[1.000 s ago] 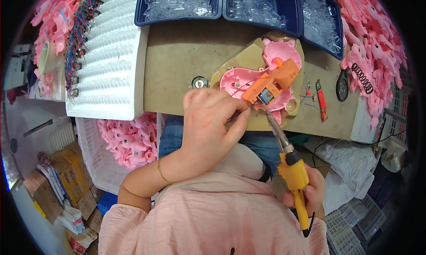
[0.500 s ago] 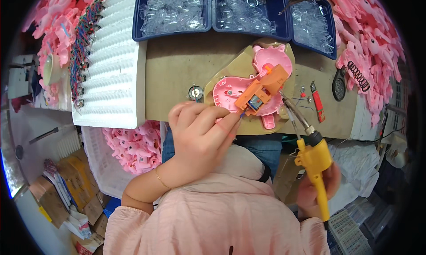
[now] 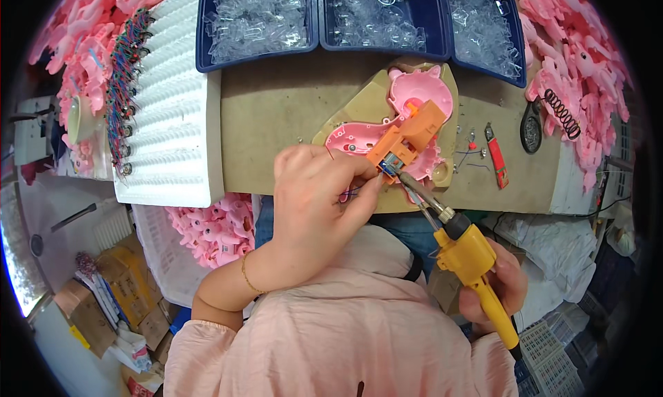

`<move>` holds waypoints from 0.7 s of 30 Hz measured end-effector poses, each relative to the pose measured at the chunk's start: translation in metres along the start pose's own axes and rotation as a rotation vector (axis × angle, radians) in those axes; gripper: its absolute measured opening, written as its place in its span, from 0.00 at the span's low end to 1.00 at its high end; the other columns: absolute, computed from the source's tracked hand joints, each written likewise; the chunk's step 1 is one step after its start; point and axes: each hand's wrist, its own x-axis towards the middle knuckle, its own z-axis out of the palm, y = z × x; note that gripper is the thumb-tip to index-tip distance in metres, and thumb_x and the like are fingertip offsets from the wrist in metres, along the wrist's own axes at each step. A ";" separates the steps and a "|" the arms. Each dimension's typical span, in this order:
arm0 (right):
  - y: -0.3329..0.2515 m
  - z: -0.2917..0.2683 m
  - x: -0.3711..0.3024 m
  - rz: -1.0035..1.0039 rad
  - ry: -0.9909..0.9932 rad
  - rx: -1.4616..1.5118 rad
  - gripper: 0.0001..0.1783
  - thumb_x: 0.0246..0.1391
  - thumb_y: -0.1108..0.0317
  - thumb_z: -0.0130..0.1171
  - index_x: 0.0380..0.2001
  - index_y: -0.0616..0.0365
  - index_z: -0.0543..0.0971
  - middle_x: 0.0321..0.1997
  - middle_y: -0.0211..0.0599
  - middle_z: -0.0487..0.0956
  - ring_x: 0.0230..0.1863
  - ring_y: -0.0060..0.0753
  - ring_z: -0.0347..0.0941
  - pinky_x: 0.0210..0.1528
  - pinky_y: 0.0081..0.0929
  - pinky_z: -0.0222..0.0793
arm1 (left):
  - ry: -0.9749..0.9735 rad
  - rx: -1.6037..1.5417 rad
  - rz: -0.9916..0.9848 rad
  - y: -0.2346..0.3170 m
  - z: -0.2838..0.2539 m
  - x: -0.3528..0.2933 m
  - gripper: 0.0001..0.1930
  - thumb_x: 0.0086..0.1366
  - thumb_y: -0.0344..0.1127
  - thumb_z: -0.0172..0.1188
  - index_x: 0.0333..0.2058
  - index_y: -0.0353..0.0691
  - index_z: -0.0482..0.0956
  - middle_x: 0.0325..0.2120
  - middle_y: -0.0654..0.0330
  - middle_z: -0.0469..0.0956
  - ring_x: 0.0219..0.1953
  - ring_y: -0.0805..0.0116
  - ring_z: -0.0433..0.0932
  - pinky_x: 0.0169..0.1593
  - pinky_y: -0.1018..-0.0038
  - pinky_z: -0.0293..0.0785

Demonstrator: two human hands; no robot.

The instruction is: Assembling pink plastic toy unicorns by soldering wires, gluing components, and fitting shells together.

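My left hand (image 3: 314, 204) is closed in a pinch at the lower edge of an orange plastic housing (image 3: 423, 126). Thin wires (image 3: 353, 188), red and bluish, show around its fingers, and a small blue part sits inside the housing's opening. That housing lies across an open pink animal-shaped toy shell (image 3: 421, 88), which rests in a tan holder (image 3: 338, 117). Gripped by its handle in my right hand (image 3: 507, 279) is a yellow soldering gun (image 3: 469, 259). Its tip reaches the housing's edge beside my left fingertips; exact contact is hard to make out.
Blue bins (image 3: 380, 52) of clear plastic parts line the back. A white foam tray (image 3: 176, 107) with bundled wired parts stands left. Right of the holder lie a red cutter (image 3: 497, 159), loose bits and a black oval stand (image 3: 530, 128) with a coil. Pink toy parts (image 3: 583, 72) pile up right.
The soldering gun has moved left, its tip going from the housing's right side to its lower edge near my left fingers. My left hand has turned and now covers where a round part lay.
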 end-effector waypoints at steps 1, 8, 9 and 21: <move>0.001 -0.001 0.004 -0.045 -0.014 -0.013 0.34 0.46 0.66 0.65 0.54 0.55 0.60 0.51 0.64 0.68 0.46 0.49 0.72 0.44 0.36 0.70 | 0.006 0.003 0.007 0.000 0.000 0.000 0.04 0.49 0.29 0.63 0.24 0.45 0.77 0.19 0.70 0.72 0.27 0.72 0.66 0.38 0.74 0.57; 0.004 -0.001 0.015 -0.125 -0.075 0.053 0.35 0.44 0.72 0.66 0.53 0.54 0.59 0.49 0.74 0.67 0.40 0.55 0.76 0.35 0.36 0.74 | 0.001 0.009 0.010 0.001 0.000 0.000 0.04 0.49 0.29 0.63 0.24 0.44 0.77 0.20 0.70 0.72 0.27 0.72 0.66 0.39 0.74 0.57; 0.004 0.000 0.016 -0.125 -0.075 0.053 0.35 0.44 0.72 0.66 0.53 0.54 0.59 0.49 0.74 0.67 0.40 0.55 0.76 0.35 0.36 0.74 | 0.005 0.008 0.011 0.001 0.000 0.000 0.04 0.49 0.29 0.63 0.24 0.44 0.77 0.20 0.70 0.72 0.27 0.72 0.66 0.39 0.74 0.57; -0.004 -0.003 0.017 -0.110 -0.248 -0.150 0.31 0.46 0.68 0.65 0.50 0.57 0.60 0.46 0.68 0.70 0.37 0.48 0.77 0.33 0.33 0.74 | 0.010 0.006 0.029 0.000 0.000 0.000 0.04 0.49 0.29 0.63 0.24 0.44 0.77 0.19 0.70 0.71 0.26 0.71 0.66 0.38 0.73 0.57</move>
